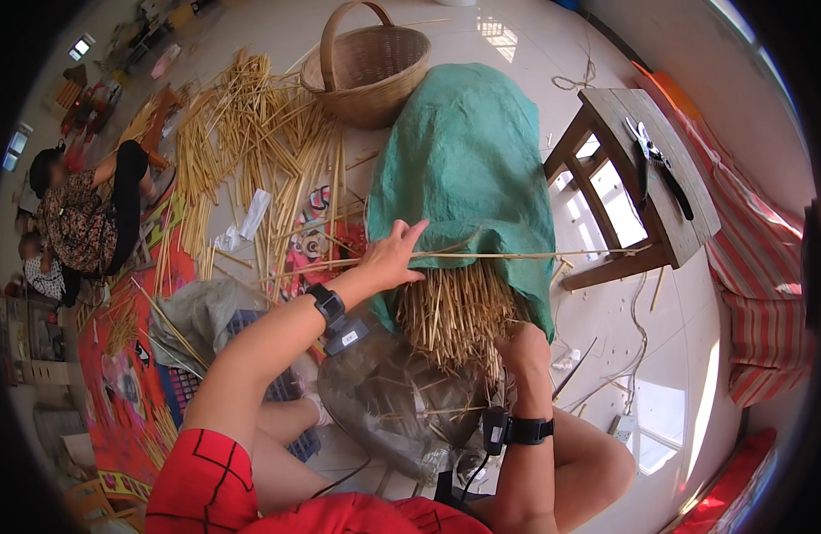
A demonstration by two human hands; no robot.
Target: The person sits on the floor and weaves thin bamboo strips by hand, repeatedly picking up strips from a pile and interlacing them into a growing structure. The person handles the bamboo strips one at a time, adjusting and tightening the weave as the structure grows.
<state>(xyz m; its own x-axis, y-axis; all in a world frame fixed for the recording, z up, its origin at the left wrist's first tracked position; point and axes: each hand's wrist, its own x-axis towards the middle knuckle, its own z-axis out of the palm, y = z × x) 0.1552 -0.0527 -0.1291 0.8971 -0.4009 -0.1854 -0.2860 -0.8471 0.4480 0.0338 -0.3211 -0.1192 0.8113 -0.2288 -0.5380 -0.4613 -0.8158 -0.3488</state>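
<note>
A green woven sack (464, 147) lies in front of me, its mouth toward me. Out of it sticks a thick bundle of straw stalks (451, 311), cut ends facing me. My left hand (391, 258) is at the left side of the sack's mouth, thumb and fingers spread apart. Long thin stalks (517, 256) run crosswise by this hand and over the sack's mouth. My right hand (524, 349) is closed at the lower right edge of the bundle; its fingers hide what they hold. Below the bundle lies a greyish clear plastic bag (384, 392).
Loose straw (250, 142) spreads over the floor at the left, near a wicker basket (366, 76). A wooden stool (660, 178) on the right bears pruning shears (646, 147). Two people sit at the far left; one person (81, 214) wears a patterned top.
</note>
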